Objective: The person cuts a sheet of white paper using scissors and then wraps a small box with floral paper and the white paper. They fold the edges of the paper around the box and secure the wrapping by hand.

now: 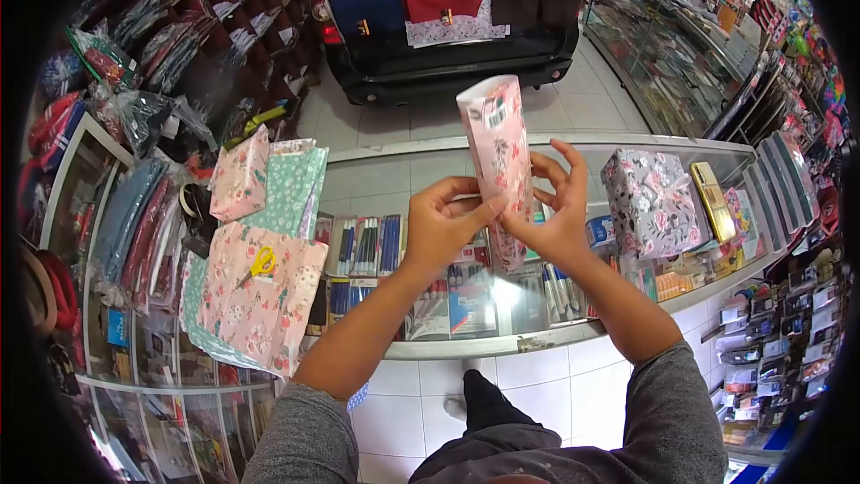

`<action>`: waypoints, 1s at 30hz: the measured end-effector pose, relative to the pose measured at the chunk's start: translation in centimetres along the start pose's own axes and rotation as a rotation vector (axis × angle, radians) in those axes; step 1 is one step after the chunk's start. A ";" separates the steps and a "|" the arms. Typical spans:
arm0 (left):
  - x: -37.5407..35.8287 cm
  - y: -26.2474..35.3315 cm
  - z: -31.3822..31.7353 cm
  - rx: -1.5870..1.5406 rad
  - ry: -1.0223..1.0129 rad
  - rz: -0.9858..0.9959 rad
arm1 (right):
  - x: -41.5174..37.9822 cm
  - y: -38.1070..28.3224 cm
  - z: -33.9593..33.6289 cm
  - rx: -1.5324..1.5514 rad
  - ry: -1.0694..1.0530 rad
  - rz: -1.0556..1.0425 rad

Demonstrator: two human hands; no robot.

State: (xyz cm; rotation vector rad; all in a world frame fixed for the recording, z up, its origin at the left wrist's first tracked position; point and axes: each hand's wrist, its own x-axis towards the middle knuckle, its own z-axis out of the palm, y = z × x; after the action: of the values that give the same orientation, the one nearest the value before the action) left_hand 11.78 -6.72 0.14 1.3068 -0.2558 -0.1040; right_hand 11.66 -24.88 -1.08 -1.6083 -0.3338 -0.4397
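Observation:
Upright over the glass counter, a flattened tube of pink floral wrapping paper point(498, 139) has an open top end and a barcode near it. My left hand point(454, 220) grips its left side, thumb across the front. On the other side my right hand point(557, 206) pinches the lower right part with the thumb, its upper fingers raised apart. Yellow scissors point(262, 262) lie on a pink floral sheet point(255, 305) to the left. Behind them, a pink floral wrapped box point(240, 176) rests on green floral paper point(296, 186).
The glass counter point(430, 345) holds pens and stationery under its top. At right stand a grey floral gift box point(652, 202) with a pink bow and a gold box point(712, 202). Black tape point(193, 201) is at left. Beyond are a black car back point(448, 63) and shelves.

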 end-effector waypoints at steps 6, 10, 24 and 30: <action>-0.2 -0.9 -0.1 -0.061 0.019 -0.033 | 0.0 0.5 -0.4 -0.436 0.022 -0.361; -0.1 -1.5 -0.1 -0.121 0.075 -0.005 | 0.2 0.1 0.2 -0.430 0.050 -0.361; 1.7 -1.5 -3.9 -0.180 -0.004 -0.248 | 2.2 1.8 -0.8 0.150 -0.191 0.459; 1.8 -1.8 -4.8 -0.107 -0.025 -0.277 | 2.9 1.6 -1.3 0.346 -0.324 0.661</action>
State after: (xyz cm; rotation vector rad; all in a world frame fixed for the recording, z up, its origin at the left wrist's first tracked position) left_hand 14.84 -3.09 -2.52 1.2293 -0.0879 -0.3645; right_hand 14.83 -26.49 -1.01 -1.3473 -0.0948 0.3706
